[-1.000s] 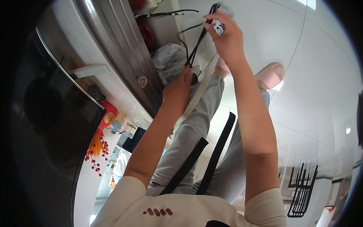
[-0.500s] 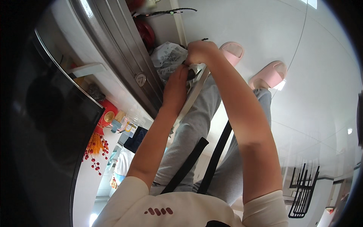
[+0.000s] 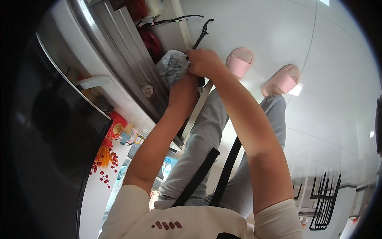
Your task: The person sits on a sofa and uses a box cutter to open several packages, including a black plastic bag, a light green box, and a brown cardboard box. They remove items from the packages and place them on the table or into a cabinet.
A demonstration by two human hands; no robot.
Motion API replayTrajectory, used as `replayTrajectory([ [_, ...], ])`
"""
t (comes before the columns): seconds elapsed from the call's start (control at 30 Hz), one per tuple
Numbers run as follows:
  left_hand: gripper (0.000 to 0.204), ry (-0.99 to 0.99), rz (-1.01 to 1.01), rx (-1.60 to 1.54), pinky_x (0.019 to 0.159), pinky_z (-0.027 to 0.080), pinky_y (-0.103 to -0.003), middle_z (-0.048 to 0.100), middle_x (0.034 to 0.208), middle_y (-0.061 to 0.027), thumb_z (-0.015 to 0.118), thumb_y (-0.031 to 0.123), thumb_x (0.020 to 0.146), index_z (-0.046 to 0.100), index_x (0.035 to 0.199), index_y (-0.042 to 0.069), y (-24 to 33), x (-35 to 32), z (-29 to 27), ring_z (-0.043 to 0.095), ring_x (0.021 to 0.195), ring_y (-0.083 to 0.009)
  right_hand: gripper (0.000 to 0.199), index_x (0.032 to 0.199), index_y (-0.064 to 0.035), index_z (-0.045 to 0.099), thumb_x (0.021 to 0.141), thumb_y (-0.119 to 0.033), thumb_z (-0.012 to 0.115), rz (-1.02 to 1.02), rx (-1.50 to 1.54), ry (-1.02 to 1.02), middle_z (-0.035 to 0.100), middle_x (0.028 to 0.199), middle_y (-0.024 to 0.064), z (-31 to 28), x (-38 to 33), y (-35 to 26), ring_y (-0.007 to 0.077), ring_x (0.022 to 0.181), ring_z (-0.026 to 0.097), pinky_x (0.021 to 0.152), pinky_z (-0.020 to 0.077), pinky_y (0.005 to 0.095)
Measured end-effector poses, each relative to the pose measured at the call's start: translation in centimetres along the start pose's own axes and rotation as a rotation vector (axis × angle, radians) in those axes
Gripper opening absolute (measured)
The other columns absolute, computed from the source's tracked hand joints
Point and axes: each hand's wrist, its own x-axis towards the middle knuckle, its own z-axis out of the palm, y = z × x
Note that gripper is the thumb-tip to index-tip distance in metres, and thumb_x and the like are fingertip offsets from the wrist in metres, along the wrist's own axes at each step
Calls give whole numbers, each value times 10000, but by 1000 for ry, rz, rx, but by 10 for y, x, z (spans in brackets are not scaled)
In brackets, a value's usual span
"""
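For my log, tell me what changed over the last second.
The right hand moved nearer the body and leftward, to the left hand. The black cord, earlier stretched between them, now sticks out beyond the right hand; the grip itself is hidden. The right slipper and plastic bag stayed put.

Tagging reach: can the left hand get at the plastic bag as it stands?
Probably yes: the left hand is right by the plastic bag, with nothing visible between them. Its grip is hidden, though, so I can't tell whether the cord in the right hand ties it up.
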Motion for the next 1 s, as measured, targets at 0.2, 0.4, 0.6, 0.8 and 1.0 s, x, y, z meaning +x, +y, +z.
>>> replayTrajectory([
  [0.2,317,41,114,226,606,520,-469,654,874,-179,512,98,859,477,1170,51,-13,7,4,659,731,-372,309,1048,-93,624,747,-152,593,19,30,15,677,933,167,-4,-1,-1,359,909,646,791,502,458],
  [0.4,343,10,34,146,607,535,-449,624,1059,-174,533,114,846,477,1180,59,-13,3,8,663,705,-363,333,1077,-112,615,745,-135,599,94,95,35,676,950,158,0,1,6,346,948,641,811,500,451],
  [0.6,282,-20,117,274,686,540,-454,552,1205,-133,530,123,864,543,1138,59,-16,9,3,675,772,-355,376,1120,-132,591,749,-174,630,71,100,-18,675,1002,135,-3,-1,4,335,971,637,820,498,439],
  [0.8,166,89,60,266,639,546,-441,553,1176,-85,499,134,893,603,1004,70,-16,0,20,679,738,-316,330,1051,-153,644,726,-205,634,103,22,-102,684,983,109,-12,-1,3,315,953,653,802,522,444],
  [1.0,178,201,167,280,574,540,-456,542,1229,-88,484,188,917,607,985,78,-31,-2,32,679,676,-312,310,1030,-178,687,726,-213,641,24,-68,-178,690,1002,97,1,22,7,302,960,658,807,530,422],
])
